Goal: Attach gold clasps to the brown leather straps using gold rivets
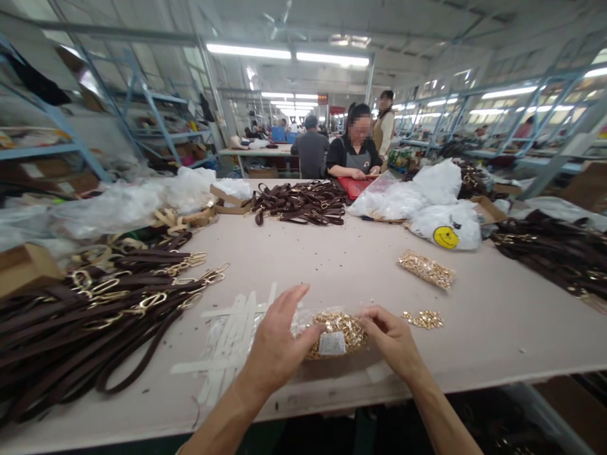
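One table (370, 265), one strap pile (57, 338), then left hand (277, 335) and right hand (393, 335) at the bag of gold bits (348, 328).
Pile lies left of bag; bag near table's front edge. Left hand at its left end, fingers and thumb apart; right pinched on its right end. Second bag (427, 270) beyond, to its right; loose bits (423, 319) just right. Looks like bag handling; next move calls for steady left, firm right pinch.

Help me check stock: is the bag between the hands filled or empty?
Not empty: gold-coloured pieces show through the clear bag around its white label. Whether it's completely full, I cannot tell.
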A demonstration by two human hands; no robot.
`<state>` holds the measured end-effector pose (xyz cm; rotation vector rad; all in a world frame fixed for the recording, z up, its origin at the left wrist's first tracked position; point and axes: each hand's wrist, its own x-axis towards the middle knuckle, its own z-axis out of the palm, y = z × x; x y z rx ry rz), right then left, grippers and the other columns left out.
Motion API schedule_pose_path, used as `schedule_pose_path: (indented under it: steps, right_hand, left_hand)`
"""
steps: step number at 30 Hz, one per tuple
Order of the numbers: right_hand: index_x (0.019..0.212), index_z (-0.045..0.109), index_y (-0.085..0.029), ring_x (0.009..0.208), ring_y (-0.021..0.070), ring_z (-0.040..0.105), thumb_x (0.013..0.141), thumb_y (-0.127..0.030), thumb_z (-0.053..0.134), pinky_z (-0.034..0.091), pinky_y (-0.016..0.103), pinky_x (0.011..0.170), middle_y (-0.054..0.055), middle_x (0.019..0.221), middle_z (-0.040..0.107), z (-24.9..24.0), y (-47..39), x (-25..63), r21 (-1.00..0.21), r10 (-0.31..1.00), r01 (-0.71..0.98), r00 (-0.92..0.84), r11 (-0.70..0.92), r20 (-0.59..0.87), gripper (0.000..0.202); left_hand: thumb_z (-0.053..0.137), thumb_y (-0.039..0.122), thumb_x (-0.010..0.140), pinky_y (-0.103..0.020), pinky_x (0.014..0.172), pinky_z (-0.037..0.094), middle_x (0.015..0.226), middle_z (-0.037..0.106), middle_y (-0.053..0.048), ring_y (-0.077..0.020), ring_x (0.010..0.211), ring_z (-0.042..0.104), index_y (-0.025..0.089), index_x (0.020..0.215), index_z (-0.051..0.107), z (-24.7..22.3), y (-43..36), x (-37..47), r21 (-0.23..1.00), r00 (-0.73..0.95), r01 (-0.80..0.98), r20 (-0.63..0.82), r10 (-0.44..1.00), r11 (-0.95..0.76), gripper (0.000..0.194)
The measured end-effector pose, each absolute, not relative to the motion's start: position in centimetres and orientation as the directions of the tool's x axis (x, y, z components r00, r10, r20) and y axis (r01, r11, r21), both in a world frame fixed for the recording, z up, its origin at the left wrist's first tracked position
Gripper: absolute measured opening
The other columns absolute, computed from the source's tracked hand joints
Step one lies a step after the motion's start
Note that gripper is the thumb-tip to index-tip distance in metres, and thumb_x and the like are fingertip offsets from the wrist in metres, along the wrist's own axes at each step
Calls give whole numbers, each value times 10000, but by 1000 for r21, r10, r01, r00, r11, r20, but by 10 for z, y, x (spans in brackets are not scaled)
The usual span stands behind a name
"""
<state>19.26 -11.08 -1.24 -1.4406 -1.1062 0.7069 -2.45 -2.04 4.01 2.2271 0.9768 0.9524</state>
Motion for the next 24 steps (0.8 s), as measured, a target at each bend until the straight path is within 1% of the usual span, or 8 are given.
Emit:
schedule_pose_path:
  steps: [3, 6, 10, 13, 16, 18, 20, 24]
  right_hand:
    - [824, 713, -174, 709, 172, 592, 857, -430, 653, 469, 261, 664, 28, 756, 681, -10, -113, 185, -971, 882, 219, 434, 97, 186, 264]
    - [815, 728, -191, 756, 182, 616, 849, -413, 665, 487, 266, 705, 33, 799, 711, -5, -119, 180, -974, 846, 194, 494, 119, 201, 233]
    - [788, 738, -193, 738, 175, 609, 841, -419, 673, 480, 260, 701, 21, 760, 700, 5, -125, 179, -980, 850, 167, 494, 113, 182, 242]
    - [698, 691, -175, 646, 145, 540, 838, -453, 667, 438, 244, 629, -6, 641, 614, 10, -127, 178, -985, 882, 147, 448, 85, 143, 312]
    - [687, 636, -174, 638, 133, 495, 854, -461, 641, 409, 240, 616, -20, 630, 560, 17, -127, 176, -983, 908, 175, 400, 60, 127, 333]
    - [735, 623, -180, 647, 132, 497, 852, -424, 643, 403, 238, 616, -24, 661, 566, 25, -127, 176, -971, 940, 234, 318, 50, 125, 272]
    - [752, 610, -188, 639, 129, 501, 839, -371, 661, 383, 233, 602, -30, 664, 570, 35, -128, 177, -927, 968, 374, 215, 37, 126, 209]
    - [603, 500, -190, 523, 97, 386, 875, -364, 635, 243, 242, 523, -64, 527, 428, 57, -127, 181, -657, 987, 747, 9, 101, 162, 350]
  left_hand:
    - [672, 276, 817, -494, 1070, 396, 1345, 582, -157, -316, 1242, 515, 166, 1345, 515, 59, -27, 7, 501, 690, 416, 369, 622, -759, 562]
    - [646, 267, 843, -508, 963, 451, 1166, 675, -174, -335, 1086, 599, 136, 1277, 571, 60, -31, 31, 455, 790, 403, 264, 553, -794, 460]
    - [637, 246, 861, -391, 806, 481, 859, 725, -73, -269, 850, 655, 188, 944, 702, 51, -26, 32, 499, 850, 324, 219, 479, -804, 120]
    - [599, 202, 882, -300, 748, 464, 853, 730, -33, -209, 814, 661, 208, 963, 699, 49, -20, 22, 569, 861, 276, 212, 462, -775, 129]
    - [525, 217, 933, -246, 689, 448, 810, 720, -6, -159, 738, 648, 205, 986, 691, 50, -15, 13, 639, 852, 247, 214, 478, -728, 175]
    - [494, 249, 959, -220, 652, 433, 751, 693, 14, -134, 686, 624, 201, 910, 695, 50, -13, 7, 670, 860, 212, 218, 462, -711, 212]
    - [469, 271, 977, -209, 635, 421, 721, 671, 20, -123, 662, 602, 196, 882, 693, 50, -13, 3, 687, 868, 178, 228, 442, -705, 255]
    - [452, 274, 986, -209, 631, 411, 719, 664, 9, -123, 656, 584, 185, 890, 698, 50, -13, -4, 691, 885, 122, 250, 393, -712, 278]
